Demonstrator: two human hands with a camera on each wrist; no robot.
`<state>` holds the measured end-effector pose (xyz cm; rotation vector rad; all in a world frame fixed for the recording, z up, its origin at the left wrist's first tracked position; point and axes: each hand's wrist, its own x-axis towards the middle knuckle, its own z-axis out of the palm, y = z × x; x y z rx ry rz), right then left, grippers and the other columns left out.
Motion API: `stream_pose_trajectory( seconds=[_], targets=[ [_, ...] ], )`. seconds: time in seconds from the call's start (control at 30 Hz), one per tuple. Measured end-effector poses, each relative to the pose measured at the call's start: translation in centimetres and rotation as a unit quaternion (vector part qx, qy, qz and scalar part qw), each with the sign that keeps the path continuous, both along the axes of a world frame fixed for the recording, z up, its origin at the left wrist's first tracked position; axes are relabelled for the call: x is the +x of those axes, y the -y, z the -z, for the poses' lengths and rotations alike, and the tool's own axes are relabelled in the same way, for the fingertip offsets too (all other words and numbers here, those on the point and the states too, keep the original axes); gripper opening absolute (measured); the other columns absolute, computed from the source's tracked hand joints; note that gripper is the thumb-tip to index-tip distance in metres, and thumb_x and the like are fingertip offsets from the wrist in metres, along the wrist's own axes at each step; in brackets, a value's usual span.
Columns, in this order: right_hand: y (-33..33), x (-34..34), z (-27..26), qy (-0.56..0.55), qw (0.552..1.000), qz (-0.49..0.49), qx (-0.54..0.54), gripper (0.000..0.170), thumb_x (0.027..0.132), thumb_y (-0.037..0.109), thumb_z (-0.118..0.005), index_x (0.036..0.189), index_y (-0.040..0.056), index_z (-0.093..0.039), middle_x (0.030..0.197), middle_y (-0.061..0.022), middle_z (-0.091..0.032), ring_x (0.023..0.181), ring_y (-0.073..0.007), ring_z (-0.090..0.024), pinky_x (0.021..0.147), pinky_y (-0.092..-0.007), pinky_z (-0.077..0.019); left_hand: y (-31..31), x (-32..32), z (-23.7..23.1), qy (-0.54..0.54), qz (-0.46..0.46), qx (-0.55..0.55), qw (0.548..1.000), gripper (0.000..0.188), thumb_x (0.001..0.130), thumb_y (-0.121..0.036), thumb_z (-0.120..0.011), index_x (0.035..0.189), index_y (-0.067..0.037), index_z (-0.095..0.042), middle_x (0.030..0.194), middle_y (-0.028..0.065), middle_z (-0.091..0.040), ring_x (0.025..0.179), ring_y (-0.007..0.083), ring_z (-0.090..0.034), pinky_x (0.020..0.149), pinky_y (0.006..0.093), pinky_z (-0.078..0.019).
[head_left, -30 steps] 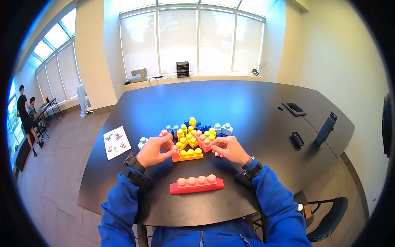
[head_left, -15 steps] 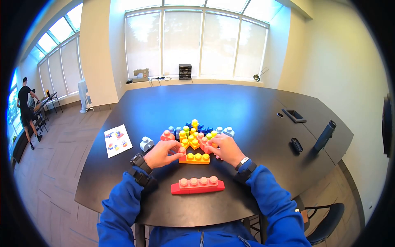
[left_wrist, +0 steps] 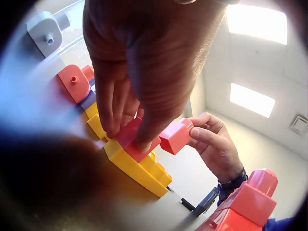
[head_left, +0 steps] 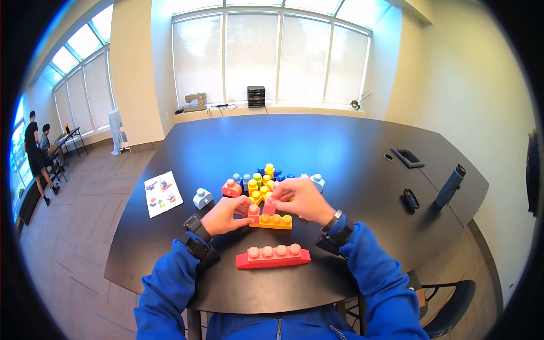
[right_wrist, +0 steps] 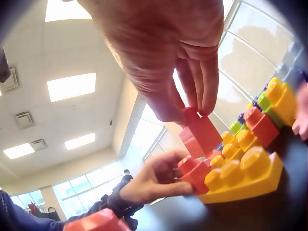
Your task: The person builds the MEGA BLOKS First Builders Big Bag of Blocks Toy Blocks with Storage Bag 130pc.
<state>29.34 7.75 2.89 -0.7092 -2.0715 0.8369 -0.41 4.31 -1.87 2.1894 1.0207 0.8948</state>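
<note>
My left hand [head_left: 225, 216] pinches a small red toy block [right_wrist: 195, 174] at the left end of a long yellow block [right_wrist: 248, 180] on the table. Between the thumb and fingertips of my right hand [head_left: 309, 199] is another red block [right_wrist: 201, 135], with its stud up. The right wrist view shows it tilted, just above the first red block and the yellow one's row of bare studs. In the left wrist view, the right hand's block [left_wrist: 174, 138] overlaps the left hand's fingers. Nearer my body lies a long red block piece [head_left: 273, 260] with several pale red studs.
Behind my hands stands a cluster of yellow, green and blue blocks [head_left: 253, 187]. To its left are a rounded red block [head_left: 231, 188] and a light grey one [head_left: 202, 198]. A picture sheet [head_left: 164, 194] lies farther left; a bottle [head_left: 450, 186] and a black case [head_left: 411, 199] are at right.
My right hand has taken a red block from the cluster and brought it left, over the yellow block. My left hand has stayed on its red block, shifting slightly right.
</note>
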Motion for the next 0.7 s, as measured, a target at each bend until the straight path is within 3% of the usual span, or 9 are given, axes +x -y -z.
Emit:
stream_pose_trajectory(
  seconds=[0.1, 0.2, 0.33, 0.43, 0.53, 0.7],
  targets=[
    [0.1, -1.3, 2.0, 0.094, 0.989, -0.027, 0.108, 0.019, 0.094, 0.005, -0.088, 0.111, -0.0020, -0.082, 0.100, -0.0122, -0.082, 0.096, -0.0205, -0.082, 0.091, -0.0331, -0.0685, 0.0, 0.0, -0.1, -0.010, 0.002, 0.005, 1.000, 0.039, 0.097, -0.009, -0.089, 0.128, 0.001, -0.067, 0.106, 0.0118, -0.081, 0.101, 0.0211, -0.082, 0.096, 0.0352, -0.0655],
    [-0.9, -1.3, 3.1, 0.118, 0.980, -0.039, 0.156, 0.020, 0.094, 0.006, -0.089, 0.111, -0.0004, -0.081, 0.099, -0.0138, -0.080, 0.093, -0.0221, -0.082, 0.090, -0.0335, -0.0689, 0.0, 0.0, -0.1, -0.008, 0.004, 0.019, 1.000, 0.039, 0.097, -0.009, -0.089, 0.128, 0.002, -0.067, 0.105, 0.0124, -0.081, 0.100, 0.0216, -0.082, 0.096, 0.0354, -0.0655],
    [-1.0, -1.0, 3.0, 0.118, 0.982, -0.052, 0.136, 0.020, 0.094, 0.009, -0.090, 0.109, 0.0000, -0.081, 0.104, -0.0139, -0.080, 0.098, -0.0206, -0.081, 0.090, -0.0336, -0.0687, -0.1, 0.0, 0.2, 0.008, 0.018, 0.021, 1.000, 0.041, 0.096, -0.012, -0.090, 0.127, 0.002, -0.068, 0.104, 0.0128, -0.081, 0.099, 0.0226, -0.082, 0.095, 0.0362, -0.0653],
    [-0.4, -0.2, 2.1, 0.059, 0.991, -0.091, 0.084, 0.029, 0.093, 0.014, -0.094, 0.112, -0.0003, -0.079, 0.108, -0.0140, -0.079, 0.102, -0.0218, -0.080, 0.090, -0.0352, -0.0674, 0.0, 0.2, -0.1, -0.018, 0.006, 0.044, 0.999, 0.044, 0.095, -0.016, -0.092, 0.127, 0.002, -0.068, 0.105, 0.0131, -0.080, 0.100, 0.0235, -0.082, 0.096, 0.0371, -0.0648],
    [-0.6, 1.2, 1.1, 0.170, 0.978, -0.027, 0.122, 0.048, 0.087, 0.025, -0.099, 0.119, -0.0018, -0.075, 0.107, -0.0142, -0.079, 0.099, -0.0259, -0.078, 0.088, -0.0389, -0.0640, 0.8, 1.0, -0.3, -0.025, -0.012, 0.074, 0.997, 0.050, 0.092, -0.022, -0.096, 0.127, 0.002, -0.069, 0.105, 0.0126, -0.080, 0.099, 0.0241, -0.080, 0.095, 0.0370, -0.0640],
    [-1.6, 1.4, 3.1, 0.282, 0.959, -0.030, 0.029, 0.040, 0.087, 0.024, -0.098, 0.110, -0.0014, -0.079, 0.094, -0.0167, -0.080, 0.090, -0.0276, -0.079, 0.085, -0.0389, -0.0634, 0.6, 1.6, -0.2, -0.034, -0.026, 0.085, 0.995, 0.053, 0.089, -0.028, -0.099, 0.124, 0.003, -0.074, 0.105, 0.0127, -0.079, 0.091, 0.0231, -0.076, 0.089, 0.0363, -0.0624]
  ],
)
